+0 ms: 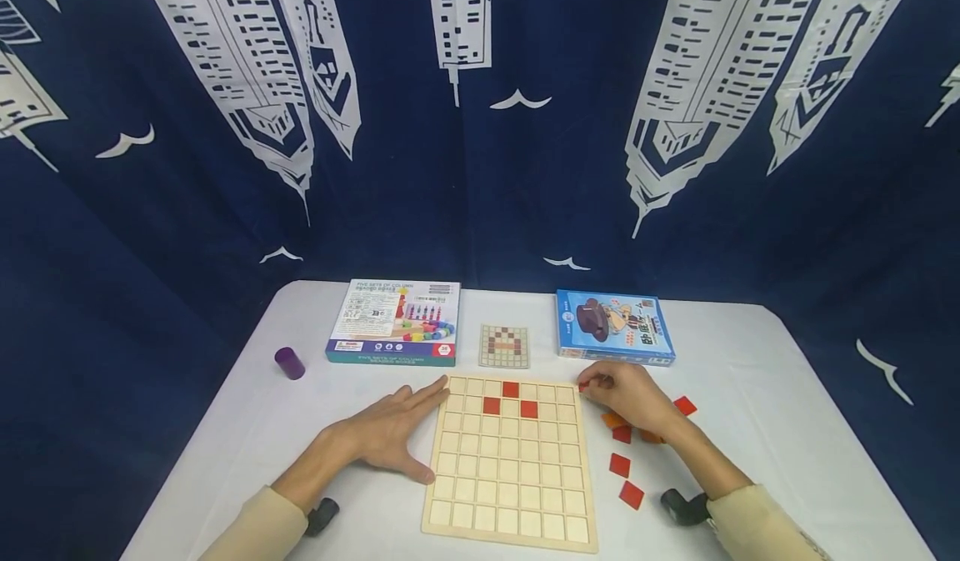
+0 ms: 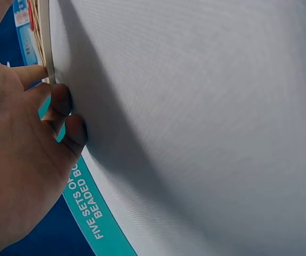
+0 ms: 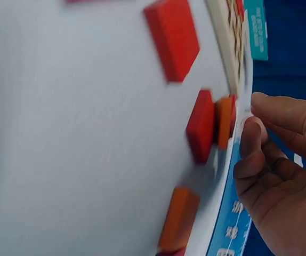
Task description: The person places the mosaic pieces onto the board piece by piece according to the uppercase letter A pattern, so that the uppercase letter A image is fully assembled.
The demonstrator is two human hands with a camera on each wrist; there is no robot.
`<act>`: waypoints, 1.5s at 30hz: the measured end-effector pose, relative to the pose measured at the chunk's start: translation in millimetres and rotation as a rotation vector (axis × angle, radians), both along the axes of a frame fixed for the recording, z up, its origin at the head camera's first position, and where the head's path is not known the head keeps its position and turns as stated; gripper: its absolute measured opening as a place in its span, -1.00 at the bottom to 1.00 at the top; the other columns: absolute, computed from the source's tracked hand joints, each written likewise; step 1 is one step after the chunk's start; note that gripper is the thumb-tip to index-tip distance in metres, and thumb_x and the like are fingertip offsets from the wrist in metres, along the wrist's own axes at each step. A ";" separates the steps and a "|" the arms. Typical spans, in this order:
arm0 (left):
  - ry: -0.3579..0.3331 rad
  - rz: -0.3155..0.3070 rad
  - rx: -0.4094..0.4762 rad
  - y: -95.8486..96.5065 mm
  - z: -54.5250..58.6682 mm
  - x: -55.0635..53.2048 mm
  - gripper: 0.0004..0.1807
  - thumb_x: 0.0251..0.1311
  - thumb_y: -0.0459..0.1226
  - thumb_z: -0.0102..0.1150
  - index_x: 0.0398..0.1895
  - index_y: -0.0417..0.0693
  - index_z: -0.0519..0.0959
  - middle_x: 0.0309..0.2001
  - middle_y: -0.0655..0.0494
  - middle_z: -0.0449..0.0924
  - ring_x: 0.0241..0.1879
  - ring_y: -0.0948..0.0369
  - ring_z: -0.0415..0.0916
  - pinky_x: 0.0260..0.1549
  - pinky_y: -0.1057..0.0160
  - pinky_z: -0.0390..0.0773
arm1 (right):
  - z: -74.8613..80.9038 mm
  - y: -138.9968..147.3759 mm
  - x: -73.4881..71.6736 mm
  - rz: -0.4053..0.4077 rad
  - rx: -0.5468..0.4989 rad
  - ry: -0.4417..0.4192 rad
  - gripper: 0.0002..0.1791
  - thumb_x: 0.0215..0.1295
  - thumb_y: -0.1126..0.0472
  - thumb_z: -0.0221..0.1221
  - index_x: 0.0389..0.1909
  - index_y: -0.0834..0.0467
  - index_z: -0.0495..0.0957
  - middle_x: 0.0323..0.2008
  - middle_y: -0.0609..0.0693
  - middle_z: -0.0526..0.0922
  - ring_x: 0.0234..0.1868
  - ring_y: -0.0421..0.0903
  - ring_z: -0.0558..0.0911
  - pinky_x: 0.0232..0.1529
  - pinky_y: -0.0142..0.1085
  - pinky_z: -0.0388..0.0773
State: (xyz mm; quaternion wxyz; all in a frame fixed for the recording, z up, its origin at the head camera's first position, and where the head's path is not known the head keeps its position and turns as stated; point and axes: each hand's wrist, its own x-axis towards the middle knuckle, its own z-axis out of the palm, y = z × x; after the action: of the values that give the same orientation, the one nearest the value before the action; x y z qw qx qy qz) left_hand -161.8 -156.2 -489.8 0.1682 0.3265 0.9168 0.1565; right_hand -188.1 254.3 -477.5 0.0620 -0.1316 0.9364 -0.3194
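Observation:
A pale wooden grid board lies flat on the white table, with three red square tiles in its upper cells, one of them the topmost red tile. My left hand is spread out, its fingertips and thumb touching the board's left edge. Just off the board's upper right corner, my right hand pinches a red tile between thumb and fingers. Under and beside that hand lie loose red tiles and orange tiles; the hand partly covers some. In the right wrist view, the held tile is not clearly visible.
Behind the board lies a small pattern card. A beads box stands to its left and a blue game box to its right. A purple cylinder is at the far left. A navy curtain hangs behind the table.

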 end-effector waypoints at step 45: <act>-0.033 0.022 0.014 0.1 -0.4 0.6 0.36 -0.26 0.41 0.43 0.62 0.11 0.04 0.65 0.26 -0.24 0.36 -0.02 0.17 0.30 -0.15 0.31 | 2.3 -6.7 3.2 -0.085 -0.036 0.038 -0.81 0.20 0.28 0.40 -0.17 0.09 0.68 -0.34 -0.10 0.64 -0.33 -0.10 0.54 -0.35 -0.39 0.55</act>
State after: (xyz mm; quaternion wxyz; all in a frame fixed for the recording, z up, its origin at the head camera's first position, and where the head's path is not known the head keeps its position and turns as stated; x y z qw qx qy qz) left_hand -161.2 -156.2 -490.2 0.1791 0.3150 0.9164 0.1701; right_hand -184.9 247.7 -475.2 0.0281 -0.0991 0.9363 -0.3358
